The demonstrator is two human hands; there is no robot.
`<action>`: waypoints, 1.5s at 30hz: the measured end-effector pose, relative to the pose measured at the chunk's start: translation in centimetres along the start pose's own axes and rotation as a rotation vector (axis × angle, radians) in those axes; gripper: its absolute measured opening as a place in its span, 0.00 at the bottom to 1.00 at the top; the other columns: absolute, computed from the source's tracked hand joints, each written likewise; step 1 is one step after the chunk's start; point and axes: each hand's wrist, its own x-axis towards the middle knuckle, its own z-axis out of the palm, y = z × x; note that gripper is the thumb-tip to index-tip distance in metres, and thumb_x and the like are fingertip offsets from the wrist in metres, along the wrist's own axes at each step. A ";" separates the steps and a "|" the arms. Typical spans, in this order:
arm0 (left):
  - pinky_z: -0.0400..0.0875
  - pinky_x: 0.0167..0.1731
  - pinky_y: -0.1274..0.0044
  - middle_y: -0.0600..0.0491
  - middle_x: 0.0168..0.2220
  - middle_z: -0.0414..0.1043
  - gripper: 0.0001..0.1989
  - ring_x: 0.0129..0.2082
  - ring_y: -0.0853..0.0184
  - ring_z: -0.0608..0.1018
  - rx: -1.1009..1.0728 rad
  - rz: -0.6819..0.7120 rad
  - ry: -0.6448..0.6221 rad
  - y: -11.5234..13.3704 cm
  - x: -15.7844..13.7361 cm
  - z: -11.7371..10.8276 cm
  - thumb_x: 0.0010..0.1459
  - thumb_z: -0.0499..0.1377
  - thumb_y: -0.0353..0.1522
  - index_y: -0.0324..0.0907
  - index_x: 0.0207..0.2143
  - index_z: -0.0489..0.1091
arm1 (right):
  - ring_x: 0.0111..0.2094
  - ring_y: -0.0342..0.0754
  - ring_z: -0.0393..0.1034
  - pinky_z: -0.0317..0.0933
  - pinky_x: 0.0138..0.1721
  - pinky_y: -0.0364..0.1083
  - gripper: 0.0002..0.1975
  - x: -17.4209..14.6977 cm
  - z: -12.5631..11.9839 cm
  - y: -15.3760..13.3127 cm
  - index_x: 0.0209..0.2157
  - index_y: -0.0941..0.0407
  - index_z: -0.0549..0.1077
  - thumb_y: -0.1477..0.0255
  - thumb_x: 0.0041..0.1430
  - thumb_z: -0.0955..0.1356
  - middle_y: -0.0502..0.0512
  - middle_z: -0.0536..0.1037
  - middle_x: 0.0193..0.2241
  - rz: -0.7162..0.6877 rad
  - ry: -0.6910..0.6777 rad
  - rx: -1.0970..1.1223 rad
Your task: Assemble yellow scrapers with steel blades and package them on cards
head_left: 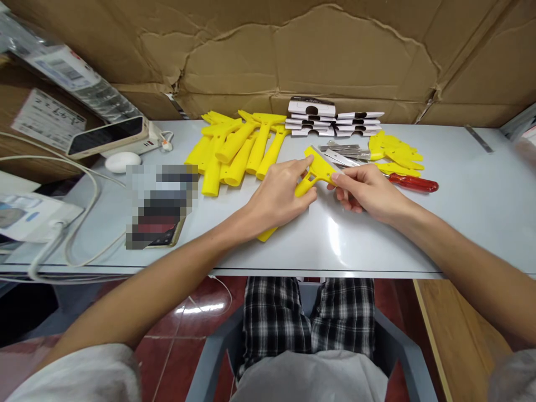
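Note:
My left hand [281,192] is closed around the handle of a yellow scraper [319,166], whose flat head points up and to the right. A thin silvery strip shows along the head's far edge. With thumb and fingers closed, my right hand [368,192] grips the right corner of that head. Just beyond it lie loose metal blades [345,152], partly hidden by the scraper and my right hand. Small flat yellow plastic pieces [397,151] lie to their right. A screwdriver with a red handle [414,183] rests beside my right wrist, its tip out of sight.
Several yellow scraper handles [237,156] are piled at the back left. White-and-black folded cards [312,107] stand stacked against the cardboard [355,61]. A phone [167,237], partly pixelated, lies left of my left arm, near cables [98,190] and a white oval object [123,162].

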 end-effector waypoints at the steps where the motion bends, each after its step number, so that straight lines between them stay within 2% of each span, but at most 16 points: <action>1: 0.76 0.45 0.68 0.47 0.43 0.83 0.24 0.37 0.61 0.80 0.000 0.002 -0.004 0.0 0.0 0.0 0.60 0.63 0.33 0.38 0.58 0.79 | 0.20 0.34 0.64 0.52 0.17 0.36 0.25 -0.1 0.0 0.0 0.38 0.67 0.75 0.55 0.69 0.74 0.53 0.72 0.26 0.006 -0.001 -0.006; 5: 0.76 0.45 0.68 0.47 0.43 0.83 0.20 0.36 0.61 0.79 -0.004 -0.010 -0.002 0.0 -0.1 0.1 0.62 0.63 0.33 0.38 0.56 0.80 | 0.20 0.35 0.64 0.52 0.17 0.37 0.25 -0.2 0.0 -0.1 0.38 0.66 0.74 0.55 0.68 0.75 0.54 0.72 0.26 0.011 -0.009 0.004; 9: 0.77 0.48 0.67 0.44 0.48 0.85 0.26 0.41 0.59 0.82 -0.049 -0.012 -0.009 0.3 -0.2 0.2 0.63 0.64 0.33 0.35 0.63 0.77 | 0.20 0.37 0.65 0.50 0.16 0.39 0.29 -0.1 -0.3 -0.2 0.36 0.65 0.72 0.52 0.59 0.79 0.55 0.73 0.26 0.061 -0.036 0.090; 12: 0.78 0.50 0.68 0.45 0.50 0.85 0.27 0.43 0.59 0.83 -0.086 -0.001 -0.016 0.4 -0.3 0.2 0.64 0.63 0.33 0.36 0.65 0.76 | 0.20 0.39 0.66 0.49 0.15 0.40 0.29 -0.2 -0.4 -0.4 0.35 0.64 0.71 0.53 0.55 0.80 0.56 0.73 0.26 0.099 -0.039 0.111; 18: 0.77 0.50 0.68 0.47 0.47 0.86 0.22 0.43 0.58 0.83 -0.072 0.033 -0.008 0.3 -0.4 0.3 0.63 0.63 0.31 0.40 0.60 0.78 | 0.20 0.39 0.67 0.50 0.16 0.40 0.27 -0.2 -0.6 -0.4 0.32 0.64 0.69 0.55 0.56 0.80 0.58 0.74 0.27 0.101 -0.041 0.069; 26: 0.77 0.49 0.68 0.47 0.44 0.86 0.16 0.40 0.59 0.83 -0.059 0.015 -0.002 0.5 -0.3 0.1 0.61 0.63 0.32 0.39 0.51 0.81 | 0.20 0.38 0.66 0.51 0.16 0.40 0.32 -0.2 -0.5 -0.5 0.33 0.64 0.70 0.49 0.53 0.81 0.57 0.74 0.28 0.087 -0.070 0.045; 29: 0.78 0.52 0.67 0.46 0.47 0.86 0.20 0.43 0.58 0.84 -0.051 0.029 0.013 0.6 -0.5 0.1 0.62 0.63 0.32 0.38 0.55 0.80 | 0.20 0.40 0.67 0.51 0.16 0.40 0.35 -0.4 -0.4 -0.7 0.37 0.63 0.70 0.46 0.52 0.81 0.57 0.75 0.29 0.093 -0.078 0.068; 33: 0.77 0.53 0.67 0.45 0.48 0.86 0.23 0.47 0.57 0.85 -0.025 0.084 0.028 0.4 -0.7 0.3 0.64 0.62 0.32 0.37 0.60 0.79 | 0.21 0.40 0.68 0.51 0.17 0.40 0.32 -0.4 -0.4 -0.7 0.45 0.64 0.71 0.47 0.62 0.76 0.58 0.77 0.30 0.107 -0.093 0.097; 36: 0.77 0.51 0.67 0.44 0.46 0.84 0.25 0.45 0.57 0.84 0.015 0.115 0.034 0.2 -0.9 0.5 0.65 0.62 0.33 0.36 0.63 0.77 | 0.20 0.38 0.67 0.52 0.17 0.39 0.29 -0.3 -0.5 -0.7 0.42 0.64 0.71 0.51 0.64 0.77 0.57 0.77 0.29 0.096 -0.093 0.076; 42: 0.77 0.49 0.67 0.44 0.45 0.83 0.27 0.43 0.57 0.83 0.065 0.169 0.051 0.0 -1.1 0.7 0.67 0.62 0.33 0.36 0.67 0.74 | 0.20 0.37 0.67 0.53 0.16 0.38 0.33 -0.5 -0.6 -0.8 0.37 0.63 0.68 0.49 0.55 0.81 0.55 0.76 0.28 0.059 -0.100 0.068; 45: 0.78 0.49 0.66 0.44 0.46 0.84 0.27 0.44 0.57 0.83 0.063 0.190 0.057 0.0 -1.2 0.7 0.67 0.62 0.32 0.35 0.67 0.73 | 0.20 0.38 0.67 0.53 0.16 0.38 0.33 -0.6 -0.8 -0.9 0.37 0.63 0.68 0.50 0.54 0.82 0.55 0.76 0.27 0.060 -0.095 0.058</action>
